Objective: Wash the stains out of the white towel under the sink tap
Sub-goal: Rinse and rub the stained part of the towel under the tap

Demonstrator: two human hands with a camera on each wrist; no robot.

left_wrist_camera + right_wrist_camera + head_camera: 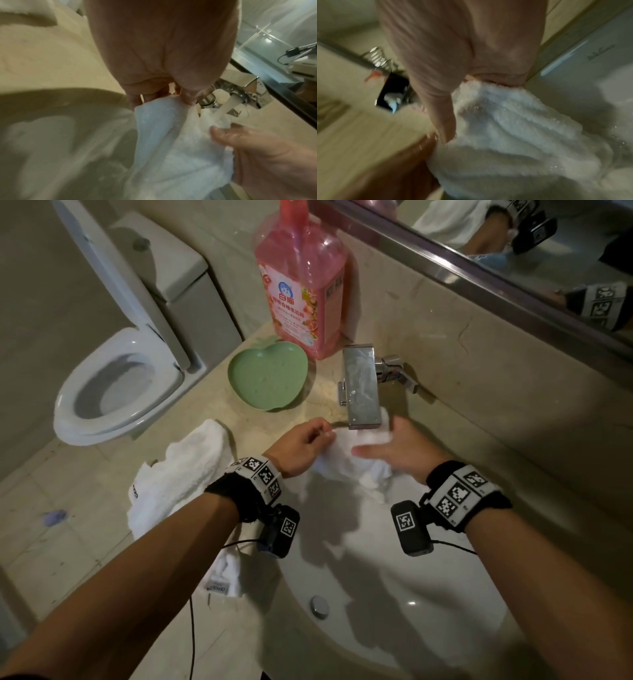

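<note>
The white towel (pixel 346 463) hangs bunched over the back of the sink basin (pixel 376 577), just under the chrome tap (pixel 363 385). My left hand (pixel 327 434) pinches its upper left edge between thumb and fingertips. In the left wrist view the left hand (pixel 171 97) holds that edge while water (pixel 228 106) runs from the tap onto the towel (pixel 171 148). My right hand (pixel 376 440) lies against the towel's right side with its fingers straight. The wet towel (pixel 513 135) covers those fingers in the right wrist view.
A second white towel (pixel 185 474) lies on the counter to the left of the basin. Behind it stand a green apple-shaped dish (pixel 269 378) and a pink detergent bottle (pixel 305 285). A toilet (pixel 120 381) is at far left, a mirror (pixel 513 251) behind the tap.
</note>
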